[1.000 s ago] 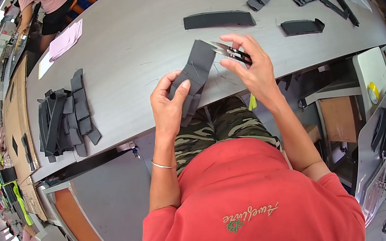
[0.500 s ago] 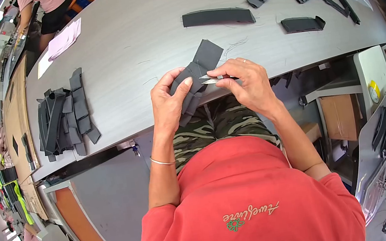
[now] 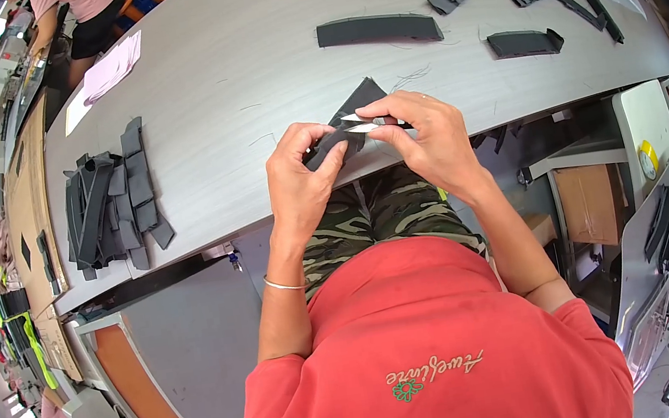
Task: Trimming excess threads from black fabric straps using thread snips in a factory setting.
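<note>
Above the table's near edge, my left hand (image 3: 301, 171) pinches a dark grey fabric piece (image 3: 353, 100), whose pointed corner sticks out away from me. My right hand (image 3: 433, 137) is closed around small thread snips (image 3: 381, 123). Their two pale blades point left, parted, with the tips at the fabric beside my left fingertips. Whether a thread lies between the blades is too small to see. Part of the fabric is hidden behind my left fingers. Loose threads (image 3: 412, 77) lie on the table just beyond my right hand.
A heap of dark fabric strips (image 3: 109, 202) lies on the grey table (image 3: 228, 61) at left. Further dark pieces (image 3: 378, 30) are spread at the far right. Pink sheets (image 3: 112, 67) lie far left, near another person (image 3: 89, 12). Below the right edge stands a cardboard box (image 3: 590, 205).
The fabric piece has been turned and folded over in my left hand, so less of it shows. The snips have shifted slightly upward, with both hands closer together.
</note>
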Demonstrator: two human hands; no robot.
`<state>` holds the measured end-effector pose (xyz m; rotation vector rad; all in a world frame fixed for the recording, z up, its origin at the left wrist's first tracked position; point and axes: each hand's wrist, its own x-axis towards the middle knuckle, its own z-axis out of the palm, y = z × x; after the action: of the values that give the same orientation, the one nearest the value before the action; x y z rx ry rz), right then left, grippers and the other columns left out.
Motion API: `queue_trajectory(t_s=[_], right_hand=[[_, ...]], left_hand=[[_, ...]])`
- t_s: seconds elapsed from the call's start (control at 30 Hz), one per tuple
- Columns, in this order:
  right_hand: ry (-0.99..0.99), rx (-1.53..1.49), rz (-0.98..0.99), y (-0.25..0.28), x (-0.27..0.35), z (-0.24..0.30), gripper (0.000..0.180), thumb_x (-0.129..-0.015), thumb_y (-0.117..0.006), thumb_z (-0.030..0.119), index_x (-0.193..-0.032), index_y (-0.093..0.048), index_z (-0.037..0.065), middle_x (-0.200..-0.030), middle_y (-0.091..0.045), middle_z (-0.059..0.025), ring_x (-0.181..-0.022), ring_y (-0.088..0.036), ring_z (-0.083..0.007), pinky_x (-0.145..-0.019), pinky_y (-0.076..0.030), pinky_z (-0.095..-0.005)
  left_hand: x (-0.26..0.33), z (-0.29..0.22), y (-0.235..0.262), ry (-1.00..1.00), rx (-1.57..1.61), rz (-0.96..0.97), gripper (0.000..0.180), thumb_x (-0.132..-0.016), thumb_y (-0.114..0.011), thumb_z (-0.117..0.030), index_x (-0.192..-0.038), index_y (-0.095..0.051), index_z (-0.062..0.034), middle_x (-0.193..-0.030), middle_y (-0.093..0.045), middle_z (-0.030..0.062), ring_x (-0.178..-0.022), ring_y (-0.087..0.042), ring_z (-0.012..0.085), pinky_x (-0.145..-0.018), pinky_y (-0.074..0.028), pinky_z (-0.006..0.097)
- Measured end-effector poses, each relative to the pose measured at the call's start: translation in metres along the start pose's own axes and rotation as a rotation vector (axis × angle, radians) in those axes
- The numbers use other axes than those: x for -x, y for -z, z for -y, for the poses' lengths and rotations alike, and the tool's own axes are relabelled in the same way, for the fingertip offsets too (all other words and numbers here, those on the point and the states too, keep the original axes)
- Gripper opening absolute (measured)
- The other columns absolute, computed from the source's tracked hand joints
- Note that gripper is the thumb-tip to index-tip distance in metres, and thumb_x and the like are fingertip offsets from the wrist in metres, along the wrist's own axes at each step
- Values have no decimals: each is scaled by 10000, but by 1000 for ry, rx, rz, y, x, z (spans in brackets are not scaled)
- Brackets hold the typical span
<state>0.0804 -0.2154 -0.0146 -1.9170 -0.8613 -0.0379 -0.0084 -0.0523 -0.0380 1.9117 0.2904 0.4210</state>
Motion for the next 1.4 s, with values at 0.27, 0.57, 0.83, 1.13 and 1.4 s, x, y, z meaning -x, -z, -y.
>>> queue_trajectory(t_s=[0.27, 0.57, 0.83, 1.13, 1.4], right_hand=[[62, 133, 35, -2, 0, -2, 96, -807, -654, 154, -884, -672, 99, -760, -647, -41, -700, -600, -231, -614, -457, -343], [-8, 104, 18, -5, 5, -2, 86, -815, -640, 141, -878, -683, 104, -781, -658, -45, -718, -612, -230, -617, -460, -346], [-140, -88, 39, -2, -3, -2, 190, -808, -655, 155, -994, -675, 117, -863, -668, -66, -755, -626, -236, -656, -480, -337], [-199, -10, 175, -18, 3, -8, 160, -737, -689, 51, -891, -670, 13, -735, -628, -88, -655, -569, -227, -644, -450, -290], [-416, -610, 244, -20, 0, -21, 33, -801, -640, 11, -808, -662, -13, -687, -610, 23, -642, -495, -56, -553, -382, -244]], left_hand=[[2, -11, -1, -217, -325, -89, 152, -706, -717, -20, -841, -648, -20, -840, -589, 77, -799, -574, 261, -686, -464, 356], [3, -12, -3, -225, -338, -88, 151, -698, -714, -10, -834, -649, -17, -836, -583, 79, -811, -569, 263, -696, -461, 357], [-3, -12, 2, -238, -363, -67, 142, -694, -715, -11, -820, -648, -20, -839, -582, 82, -798, -562, 268, -696, -462, 365], [4, -8, -2, -344, -474, 20, 192, -637, -715, -32, -793, -605, -45, -911, -586, 66, -875, -553, 261, -745, -416, 379], [7, -13, -5, -498, -548, -125, 283, -577, -730, 46, -789, -559, -29, -1129, -549, 93, -1072, -527, 285, -919, -381, 464]])
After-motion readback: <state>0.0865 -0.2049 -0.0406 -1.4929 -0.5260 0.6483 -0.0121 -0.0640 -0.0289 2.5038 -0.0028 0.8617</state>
